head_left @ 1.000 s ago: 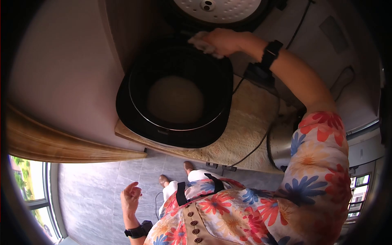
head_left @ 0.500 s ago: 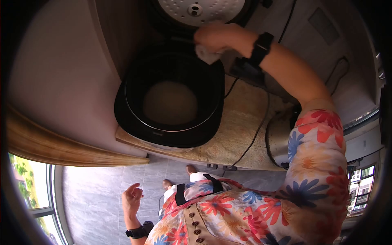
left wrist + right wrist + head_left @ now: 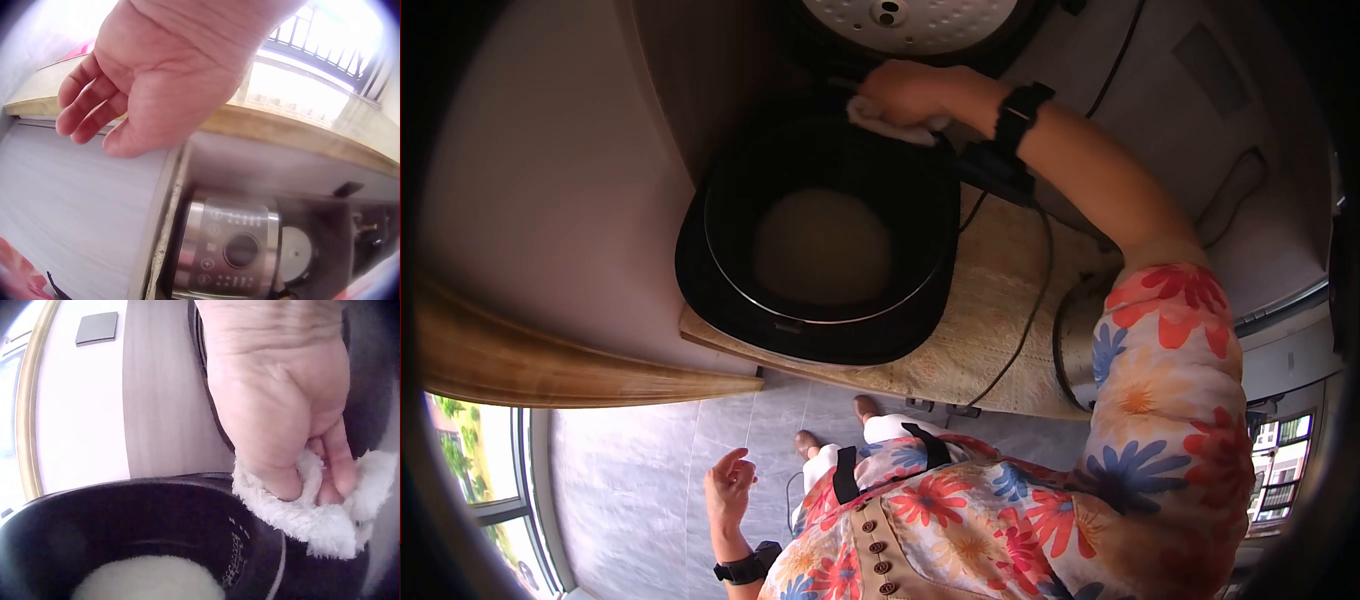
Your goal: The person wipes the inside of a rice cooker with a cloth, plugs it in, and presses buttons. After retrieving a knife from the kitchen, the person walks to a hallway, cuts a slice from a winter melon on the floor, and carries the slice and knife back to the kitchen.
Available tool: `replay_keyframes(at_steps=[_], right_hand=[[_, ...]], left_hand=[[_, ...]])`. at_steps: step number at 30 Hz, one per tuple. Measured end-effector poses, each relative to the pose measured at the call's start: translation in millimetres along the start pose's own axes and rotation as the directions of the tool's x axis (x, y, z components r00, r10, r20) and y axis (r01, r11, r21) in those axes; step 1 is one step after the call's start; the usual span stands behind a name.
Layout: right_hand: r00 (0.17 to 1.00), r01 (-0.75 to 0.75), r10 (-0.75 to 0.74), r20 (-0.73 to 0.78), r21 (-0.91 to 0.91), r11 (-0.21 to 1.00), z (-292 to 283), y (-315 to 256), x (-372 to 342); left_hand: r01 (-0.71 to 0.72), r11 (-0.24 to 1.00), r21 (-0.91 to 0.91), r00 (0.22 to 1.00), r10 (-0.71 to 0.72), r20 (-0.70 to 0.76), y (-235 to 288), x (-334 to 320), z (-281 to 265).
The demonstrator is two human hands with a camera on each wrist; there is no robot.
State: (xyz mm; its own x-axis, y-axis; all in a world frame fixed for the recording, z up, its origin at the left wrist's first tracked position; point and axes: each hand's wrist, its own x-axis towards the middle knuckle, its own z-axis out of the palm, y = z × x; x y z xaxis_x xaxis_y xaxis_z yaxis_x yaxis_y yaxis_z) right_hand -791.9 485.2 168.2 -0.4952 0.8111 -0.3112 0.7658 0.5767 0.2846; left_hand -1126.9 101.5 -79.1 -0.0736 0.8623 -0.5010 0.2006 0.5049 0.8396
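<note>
In the head view the right hand (image 3: 915, 92) is at the back rim of a black rice cooker (image 3: 870, 340), its fingers curled round a white fluffy cloth (image 3: 890, 125). The right wrist view shows the cloth (image 3: 312, 519) pinched between thumb and fingers, beside the black inner pot (image 3: 187, 506), which holds a pale whitish content (image 3: 150, 581). The cooker's lid (image 3: 920, 22) stands raised behind. Away from the cooker, the left hand (image 3: 730, 490) hangs over the floor, fingers loosely bent, holding nothing.
The cooker stands on a patterned counter mat (image 3: 1000, 300). A black cord (image 3: 1040, 300) crosses the mat, with a metal container (image 3: 1078, 340) at the right. A wall (image 3: 550, 200) lies to the left, and a wooden ledge (image 3: 580, 365) runs below it.
The right hand with the cloth has shifted left along the cooker's back edge, lowering from the lid area since the middle frame. The left hand stays nearly still; the head view has shifted slightly.
</note>
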Motion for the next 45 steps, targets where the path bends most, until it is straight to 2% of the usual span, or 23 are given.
replay_keyframes(at_steps=[4,6,11,13,15,19,20,23,24,25,26,27,28,29,31,32,34,36,39,40,42,43,45], right_hand=[[1.000,0.004,-0.004,0.002,0.014,1.000,13,7,-42],[0.997,-0.050,0.042,0.065,0.125,0.991,15,6,-56],[0.999,0.014,-0.029,0.036,0.377,0.926,19,20,-88],[0.905,-0.264,0.031,0.424,0.504,0.822,5,20,-123],[0.910,-0.280,-0.011,0.414,0.635,0.720,25,28,-162],[0.776,-0.538,0.189,0.601,0.475,0.696,95,29,-213],[0.759,-0.542,0.141,0.636,0.495,0.679,107,28,-220],[0.786,-0.538,0.202,0.584,0.484,0.690,106,22,-231],[0.904,-0.425,0.314,0.289,0.539,0.728,111,32,-229],[0.920,-0.305,0.389,-0.039,0.550,0.777,105,36,-225],[0.865,-0.252,0.441,-0.237,0.556,0.792,89,48,-217],[0.841,-0.139,0.482,-0.246,0.762,0.632,53,58,-209],[0.708,-0.131,0.541,-0.454,0.668,0.732,35,78,-192],[0.626,-0.027,0.545,-0.558,0.683,0.730,-10,65,-191],[0.460,0.006,0.553,-0.694,0.626,0.780,-60,78,-160],[0.454,0.012,0.547,-0.703,0.619,0.785,-79,73,-155],[0.448,-0.285,0.708,-0.547,0.663,0.692,-107,64,-148],[0.453,-0.276,0.739,-0.499,0.709,0.649,-108,64,-147],[0.360,-0.096,0.660,-0.659,0.677,0.729,-108,58,-139],[0.361,-0.094,0.661,-0.657,0.680,0.727,-111,40,-139],[0.242,0.060,0.739,-0.629,0.769,0.636,-112,7,-143],[0.246,0.060,0.741,-0.624,0.773,0.631,-108,6,-145],[0.299,0.343,0.738,-0.605,0.790,0.509,-97,7,-152]], left_hand=[[-0.015,1.000,0.025,1.000,0.014,0.025,1,9,2],[-0.044,0.996,0.074,0.998,0.041,0.042,11,12,3],[-0.096,0.987,0.130,0.994,0.088,0.068,25,20,4],[-0.099,0.988,0.117,0.993,0.092,0.067,26,19,3],[-0.106,0.984,0.144,0.993,0.096,0.074,27,17,2],[-0.112,0.988,0.104,0.989,0.101,0.108,25,19,3],[-0.137,0.983,0.125,0.985,0.122,0.123,24,20,2],[-0.187,0.972,0.143,0.976,0.167,0.143,30,24,-3],[-0.205,0.968,0.147,0.970,0.180,0.164,31,24,-6],[-0.210,0.966,0.147,0.970,0.187,0.158,31,23,-9],[-0.222,0.960,0.171,0.968,0.195,0.159,30,23,-12],[-0.232,0.953,0.195,0.966,0.203,0.161,29,23,-14],[-0.236,0.952,0.195,0.966,0.207,0.157,28,21,-15],[-0.224,0.958,0.179,0.968,0.197,0.155,26,19,-16],[-0.222,0.961,0.163,0.969,0.199,0.146,23,14,-20],[-0.219,0.965,0.147,0.970,0.198,0.144,20,11,-21],[-0.224,0.966,0.126,0.969,0.207,0.136,11,7,-23],[-0.202,0.977,0.076,0.974,0.192,0.118,0,3,-28],[-0.186,0.976,0.116,0.981,0.177,0.084,-12,-4,-35],[-0.178,0.974,0.138,0.982,0.167,0.085,-14,-5,-39],[-0.206,0.968,0.141,0.977,0.195,0.086,-16,-3,-44],[-0.229,0.963,0.138,0.972,0.219,0.087,-17,-3,-45],[-0.282,0.929,0.239,0.959,0.267,0.092,-9,-1,-49]])
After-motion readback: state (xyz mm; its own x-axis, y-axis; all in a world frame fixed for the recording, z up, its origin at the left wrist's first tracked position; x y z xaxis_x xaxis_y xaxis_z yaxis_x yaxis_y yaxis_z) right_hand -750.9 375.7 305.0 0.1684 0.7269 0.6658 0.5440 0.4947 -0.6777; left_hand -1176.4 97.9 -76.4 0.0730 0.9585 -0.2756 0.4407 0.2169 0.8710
